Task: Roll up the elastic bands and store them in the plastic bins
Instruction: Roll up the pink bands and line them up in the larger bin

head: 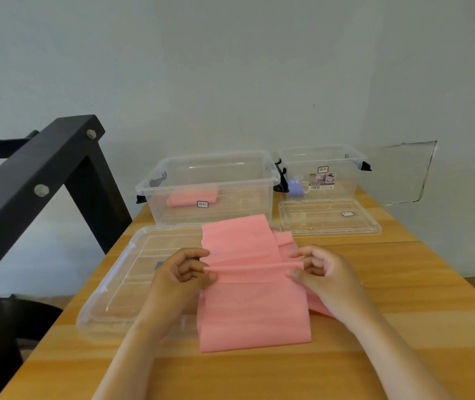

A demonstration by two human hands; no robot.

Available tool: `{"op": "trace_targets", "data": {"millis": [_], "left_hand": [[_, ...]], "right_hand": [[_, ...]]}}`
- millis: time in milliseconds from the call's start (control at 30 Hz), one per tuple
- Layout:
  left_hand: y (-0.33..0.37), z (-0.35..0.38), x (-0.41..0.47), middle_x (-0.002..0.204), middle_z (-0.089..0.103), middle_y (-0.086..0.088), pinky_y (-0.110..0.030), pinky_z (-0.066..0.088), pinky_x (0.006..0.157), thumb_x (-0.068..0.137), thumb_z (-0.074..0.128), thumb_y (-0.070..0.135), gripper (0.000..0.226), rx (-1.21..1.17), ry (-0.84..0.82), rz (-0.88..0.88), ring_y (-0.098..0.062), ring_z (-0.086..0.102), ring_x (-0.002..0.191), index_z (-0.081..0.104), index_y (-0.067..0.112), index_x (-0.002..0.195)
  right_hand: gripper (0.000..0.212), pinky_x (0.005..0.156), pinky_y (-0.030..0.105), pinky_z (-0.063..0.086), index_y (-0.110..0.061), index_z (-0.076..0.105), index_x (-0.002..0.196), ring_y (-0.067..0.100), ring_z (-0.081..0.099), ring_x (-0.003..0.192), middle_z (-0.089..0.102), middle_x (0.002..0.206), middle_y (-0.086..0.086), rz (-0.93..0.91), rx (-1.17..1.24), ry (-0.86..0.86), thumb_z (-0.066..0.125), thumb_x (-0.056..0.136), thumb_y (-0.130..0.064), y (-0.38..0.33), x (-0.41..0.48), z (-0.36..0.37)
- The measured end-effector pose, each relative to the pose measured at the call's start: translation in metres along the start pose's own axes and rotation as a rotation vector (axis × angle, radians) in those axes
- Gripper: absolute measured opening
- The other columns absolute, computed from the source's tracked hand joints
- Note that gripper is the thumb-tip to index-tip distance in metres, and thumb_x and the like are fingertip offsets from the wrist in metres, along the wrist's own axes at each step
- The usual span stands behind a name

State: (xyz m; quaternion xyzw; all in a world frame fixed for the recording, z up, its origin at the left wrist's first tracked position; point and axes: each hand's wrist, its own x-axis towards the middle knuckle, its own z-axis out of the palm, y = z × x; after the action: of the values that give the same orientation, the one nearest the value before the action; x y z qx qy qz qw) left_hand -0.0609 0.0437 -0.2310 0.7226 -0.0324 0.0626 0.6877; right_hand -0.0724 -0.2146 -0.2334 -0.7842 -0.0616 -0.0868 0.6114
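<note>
A person's left hand and right hand are each pinching one end of a raised crosswise fold in a wide, flat pink elastic band. Thumbs and fingers are curling onto the rubber, and the hands are sitting apart at the band's two side edges, probably so the first turn of the roll is starting straight. The band is lying lengthwise on a pale wooden table, its near end pointing toward six o'clock and its far end toward twelve, partly overlapping a large clear plastic lid lying flat at nine o'clock. At twelve o'clock a large clear plastic bin is standing open with a rolled pink band lying inside, leaving plenty of floor beside it. At one o'clock a smaller clear plastic bin is holding a rolled purple band, with a small clear lid resting flat in front. A black metal frame is crowding the table's left edge at ten o'clock. Bare tabletop is lying open at three o'clock, and the way to the large bin is looking unobstructed.
</note>
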Motion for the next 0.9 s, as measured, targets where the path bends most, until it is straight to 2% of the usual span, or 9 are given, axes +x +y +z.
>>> {"op": "trace_targets", "data": {"millis": [100, 233, 300, 400, 467, 533, 700, 800, 900], "left_hand": [[-0.001, -0.001, 0.0, 0.08, 0.066, -0.004, -0.019, 0.053, 0.073, 0.074, 0.075, -0.008, 0.032, 0.015, -0.008, -0.014, -0.014, 0.061, 0.076, 0.07, 0.009, 0.1], [-0.002, 0.0, -0.001, 0.082, 0.068, -0.002, -0.016, 0.051, 0.068, 0.079, 0.071, -0.006, 0.014, 0.063, -0.033, -0.002, -0.014, 0.061, 0.077, 0.071, 0.003, 0.089], [0.0, 0.0, -0.002, 0.078, 0.066, -0.003, -0.017, 0.05, 0.067, 0.082, 0.067, -0.005, 0.006, 0.058, -0.077, 0.012, -0.014, 0.06, 0.075, 0.067, 0.001, 0.084], [0.002, -0.001, -0.003, 0.073, 0.059, -0.008, -0.021, 0.05, 0.063, 0.088, 0.062, 0.001, 0.005, -0.008, -0.155, -0.024, -0.016, 0.056, 0.07, 0.061, 0.003, 0.084], [0.004, -0.003, -0.004, 0.072, 0.054, -0.008, -0.021, 0.049, 0.06, 0.088, 0.062, 0.005, 0.005, -0.085, -0.177, -0.059, -0.015, 0.053, 0.066, 0.059, 0.006, 0.084], [0.005, -0.005, -0.004, 0.073, 0.055, -0.006, -0.02, 0.049, 0.059, 0.085, 0.063, 0.007, 0.004, -0.149, -0.185, -0.072, -0.013, 0.054, 0.066, 0.059, 0.006, 0.085], [0.005, -0.007, -0.003, 0.079, 0.065, -0.004, -0.02, 0.053, 0.063, 0.087, 0.056, 0.0, 0.01, -0.283, -0.169, -0.082, -0.011, 0.063, 0.07, 0.064, 0.004, 0.09], [0.004, -0.008, -0.003, 0.082, 0.067, -0.005, -0.02, 0.055, 0.064, 0.081, 0.061, 0.001, 0.01, -0.3, -0.153, -0.079, -0.012, 0.064, 0.072, 0.068, 0.006, 0.088], [0.003, -0.01, -0.001, 0.088, 0.067, -0.012, -0.023, 0.056, 0.069, 0.071, 0.079, 0.01, 0.019, -0.25, -0.171, -0.08, -0.018, 0.065, 0.079, 0.072, 0.01, 0.089]], "right_hand": [[0.017, 0.066, 0.009, 0.046, -0.022, 0.072, 0.09, 0.006, 0.068, 0.078, 0.074, 0.083, -0.004, 0.0, -0.029, 0.008, 0.078, 0.079, -0.011, 0.0, 0.0, 0.0], [0.012, 0.067, 0.009, 0.046, -0.019, 0.072, 0.086, 0.005, 0.066, 0.078, 0.073, 0.082, -0.006, 0.002, -0.039, -0.007, 0.077, 0.079, -0.01, 0.001, 0.001, 0.0], [0.008, 0.066, 0.008, 0.043, -0.016, 0.068, 0.082, 0.006, 0.064, 0.076, 0.071, 0.079, -0.003, -0.002, -0.028, -0.011, 0.075, 0.081, -0.011, 0.002, 0.001, 0.0], [0.007, 0.062, 0.013, 0.038, -0.015, 0.062, 0.086, 0.011, 0.06, 0.069, 0.071, 0.079, 0.012, 0.016, -0.013, -0.056, 0.068, 0.088, -0.018, 0.0, -0.001, 0.001], [0.006, 0.065, 0.018, 0.04, -0.016, 0.061, 0.09, 0.015, 0.06, 0.071, 0.07, 0.081, 0.018, 0.035, 0.05, -0.08, 0.065, 0.091, -0.02, -0.001, -0.002, 0.001], [0.003, 0.073, 0.023, 0.044, -0.015, 0.064, 0.091, 0.017, 0.064, 0.075, 0.071, 0.081, 0.015, 0.059, 0.164, -0.084, 0.065, 0.09, -0.018, -0.002, -0.002, 0.001], [0.006, 0.079, 0.032, 0.045, -0.022, 0.073, 0.082, 0.017, 0.064, 0.077, 0.068, 0.08, 0.008, 0.126, 0.451, -0.104, 0.07, 0.076, -0.019, -0.003, 0.001, -0.001], [0.009, 0.078, 0.033, 0.047, -0.022, 0.075, 0.081, 0.018, 0.065, 0.076, 0.069, 0.081, 0.01, 0.137, 0.496, -0.104, 0.069, 0.075, -0.019, -0.005, 0.0, 0.0], [0.01, 0.083, 0.036, 0.047, -0.018, 0.074, 0.089, 0.02, 0.067, 0.08, 0.071, 0.086, 0.013, 0.134, 0.454, -0.091, 0.068, 0.082, -0.016, -0.003, 0.0, -0.001]]}}
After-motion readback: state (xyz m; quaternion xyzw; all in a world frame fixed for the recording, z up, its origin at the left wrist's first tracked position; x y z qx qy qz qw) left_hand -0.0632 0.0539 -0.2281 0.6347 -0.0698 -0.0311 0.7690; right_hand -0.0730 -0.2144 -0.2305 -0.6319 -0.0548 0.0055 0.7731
